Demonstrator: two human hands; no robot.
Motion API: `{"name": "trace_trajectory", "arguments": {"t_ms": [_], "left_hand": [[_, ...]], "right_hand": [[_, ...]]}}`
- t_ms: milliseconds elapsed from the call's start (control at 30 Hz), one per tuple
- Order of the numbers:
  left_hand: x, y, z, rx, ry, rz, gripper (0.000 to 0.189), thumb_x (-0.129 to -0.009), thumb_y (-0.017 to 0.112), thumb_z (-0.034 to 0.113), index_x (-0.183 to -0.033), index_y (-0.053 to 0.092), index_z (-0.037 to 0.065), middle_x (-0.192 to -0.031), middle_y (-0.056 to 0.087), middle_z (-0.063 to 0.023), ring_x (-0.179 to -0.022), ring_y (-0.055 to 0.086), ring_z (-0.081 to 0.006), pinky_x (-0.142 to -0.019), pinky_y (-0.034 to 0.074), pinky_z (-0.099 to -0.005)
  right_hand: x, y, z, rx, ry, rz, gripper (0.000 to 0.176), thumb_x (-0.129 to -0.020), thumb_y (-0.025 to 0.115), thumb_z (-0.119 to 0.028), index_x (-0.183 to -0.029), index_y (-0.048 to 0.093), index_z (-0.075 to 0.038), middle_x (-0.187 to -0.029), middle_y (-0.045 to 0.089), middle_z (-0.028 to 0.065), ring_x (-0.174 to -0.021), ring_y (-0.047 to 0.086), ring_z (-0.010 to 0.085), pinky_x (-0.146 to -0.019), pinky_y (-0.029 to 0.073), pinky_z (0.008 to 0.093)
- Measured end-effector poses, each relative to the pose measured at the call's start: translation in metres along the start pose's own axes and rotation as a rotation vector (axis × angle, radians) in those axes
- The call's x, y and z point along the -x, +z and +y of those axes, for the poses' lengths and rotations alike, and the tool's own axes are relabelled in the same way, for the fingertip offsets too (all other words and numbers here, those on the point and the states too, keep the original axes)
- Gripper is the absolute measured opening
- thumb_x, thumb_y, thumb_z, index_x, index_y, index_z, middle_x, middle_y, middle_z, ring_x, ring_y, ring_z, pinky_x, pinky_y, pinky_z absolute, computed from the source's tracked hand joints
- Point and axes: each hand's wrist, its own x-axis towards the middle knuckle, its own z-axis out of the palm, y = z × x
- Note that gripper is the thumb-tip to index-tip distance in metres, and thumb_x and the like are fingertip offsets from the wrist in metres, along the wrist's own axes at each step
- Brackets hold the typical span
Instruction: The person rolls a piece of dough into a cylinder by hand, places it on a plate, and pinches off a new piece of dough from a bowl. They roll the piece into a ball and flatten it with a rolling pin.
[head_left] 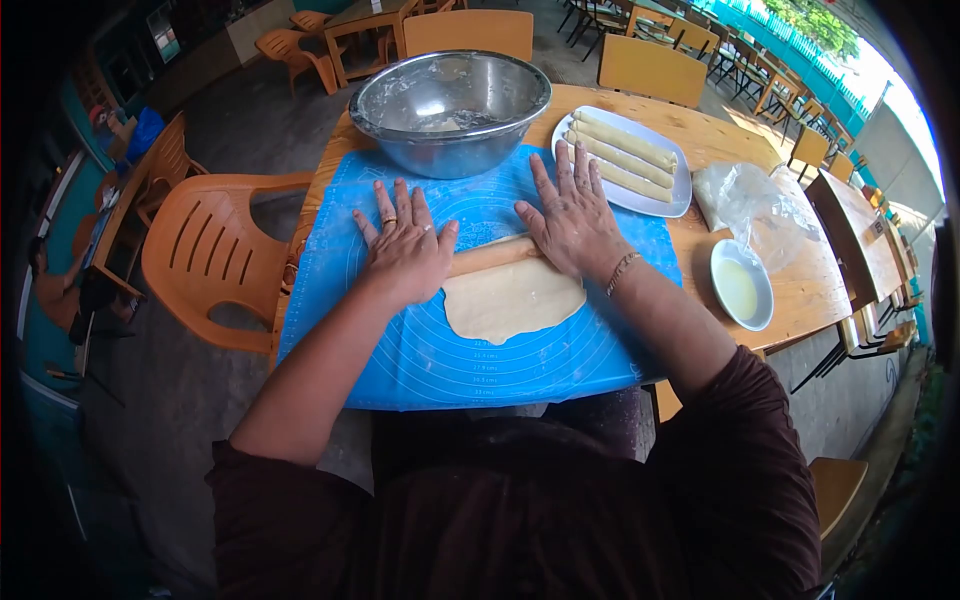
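Observation:
A wooden rolling pin lies across the far part of a flat, uneven sheet of dough. My left hand rests palm down over the pin's left end, its fingers spread and stretched forward. Over the right end lies my right hand, also flat, with the fingers extended. Both palms hide the ends of the pin. Beneath the dough is a blue silicone pastry mat printed with white circles and dusted with flour.
Behind the mat stands a large steel bowl with floury walls. A white plate holds several dough rolls. Farther right are a clear plastic bag and a small white bowl of pale liquid. An orange chair stands left of the wooden table.

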Motion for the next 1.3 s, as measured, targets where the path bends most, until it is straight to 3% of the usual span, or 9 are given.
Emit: {"name": "trace_trajectory", "arguments": {"t_ms": [233, 400, 633, 733, 800, 900, 1000, 1100, 1300], "left_hand": [[-0.027, 0.000, -0.011, 0.006, -0.151, 0.112, 0.073, -0.103, 0.030, 0.044, -0.150, 0.020, -0.010, -0.161, 0.009, -0.0281, -0.150, -0.005, -0.0436, -0.118, -0.003, -0.0624], [0.000, 0.003, -0.009, 0.004, 0.039, 0.113, 0.065, -0.103, 0.034, 0.040, -0.145, 0.029, -0.010, -0.160, 0.012, -0.0299, -0.149, -0.004, -0.0456, -0.118, 0.000, -0.0622], [-0.041, 0.004, -0.018, 0.022, -0.082, 0.188, 0.058, -0.100, 0.041, 0.035, -0.132, 0.040, -0.013, -0.155, 0.020, -0.0341, -0.149, 0.004, -0.0479, -0.118, 0.001, -0.0629], [-0.050, 0.003, -0.026, 0.000, -0.046, 0.486, 0.042, -0.097, 0.048, 0.027, -0.118, 0.048, -0.010, -0.143, 0.038, -0.0328, -0.143, 0.023, -0.0473, -0.117, 0.011, -0.0615], [-0.055, 0.000, -0.029, 0.054, 0.015, 0.650, 0.025, -0.094, 0.053, 0.021, -0.103, 0.055, -0.002, -0.119, 0.058, -0.0228, -0.124, 0.047, -0.0401, -0.108, 0.028, -0.0571], [-0.065, -0.003, -0.040, 0.160, 0.129, 0.789, 0.020, -0.094, 0.056, 0.023, -0.090, 0.059, 0.003, -0.099, 0.064, -0.0140, -0.105, 0.055, -0.0345, -0.094, 0.037, -0.0524], [-0.059, -0.009, -0.050, 0.472, 0.211, 0.571, 0.023, -0.092, 0.062, 0.028, -0.086, 0.063, 0.006, -0.090, 0.064, -0.0095, -0.099, 0.058, -0.0317, -0.087, 0.041, -0.0474], [-0.022, -0.026, -0.043, 0.223, 0.400, 0.244, 0.025, -0.091, 0.064, 0.026, -0.090, 0.065, 0.002, -0.088, 0.065, -0.0123, -0.095, 0.059, -0.0310, -0.086, 0.044, -0.0433], [-0.003, -0.007, -0.055, 0.140, 0.549, 0.283, 0.027, -0.091, 0.066, 0.021, -0.101, 0.066, -0.004, -0.106, 0.060, -0.0181, -0.100, 0.056, -0.0336, -0.092, 0.044, -0.0426]], "right_hand": [[-0.029, 0.006, 0.000, -0.018, 0.074, -0.005, 0.075, -0.102, 0.021, -0.057, -0.156, 0.022, -0.005, -0.161, 0.010, 0.0279, -0.151, 0.001, 0.0426, -0.122, 0.004, 0.0509], [-0.009, -0.002, -0.002, 0.030, 0.036, -0.033, 0.073, -0.103, 0.022, -0.054, -0.156, 0.022, -0.004, -0.161, 0.009, 0.0276, -0.151, 0.001, 0.0427, -0.122, 0.003, 0.0509], [-0.044, 0.011, 0.002, -0.003, 0.089, -0.023, 0.068, -0.101, 0.037, -0.043, -0.153, 0.027, 0.000, -0.159, 0.010, 0.0314, -0.149, 0.003, 0.0467, -0.121, 0.005, 0.0527], [-0.057, 0.014, 0.002, 0.033, 0.122, 0.023, 0.062, -0.099, 0.042, -0.036, -0.147, 0.034, 0.003, -0.158, 0.013, 0.0330, -0.149, 0.005, 0.0489, -0.121, 0.007, 0.0539], [-0.064, 0.016, 0.002, 0.033, 0.142, 0.052, 0.059, -0.097, 0.046, -0.032, -0.143, 0.039, 0.004, -0.158, 0.014, 0.0335, -0.148, 0.006, 0.0499, -0.121, 0.008, 0.0546], [-0.072, 0.021, 0.001, 0.042, 0.179, 0.137, 0.049, -0.095, 0.050, -0.026, -0.131, 0.048, 0.006, -0.155, 0.020, 0.0352, -0.147, 0.010, 0.0520, -0.120, 0.011, 0.0549], [-0.078, 0.029, 0.008, -0.134, 0.107, 0.367, 0.037, -0.092, 0.049, -0.018, -0.117, 0.055, 0.009, -0.150, 0.028, 0.0377, -0.146, 0.015, 0.0516, -0.120, 0.014, 0.0528], [-0.075, 0.028, 0.009, -0.181, 0.076, 0.449, 0.032, -0.090, 0.050, -0.015, -0.112, 0.058, 0.007, -0.142, 0.042, 0.0332, -0.137, 0.034, 0.0489, -0.115, 0.026, 0.0512], [-0.053, -0.013, 0.010, -0.347, -0.047, 0.251, 0.024, -0.087, 0.052, -0.017, -0.087, 0.065, 0.003, -0.107, 0.064, 0.0234, -0.104, 0.056, 0.0395, -0.094, 0.041, 0.0517]]}}
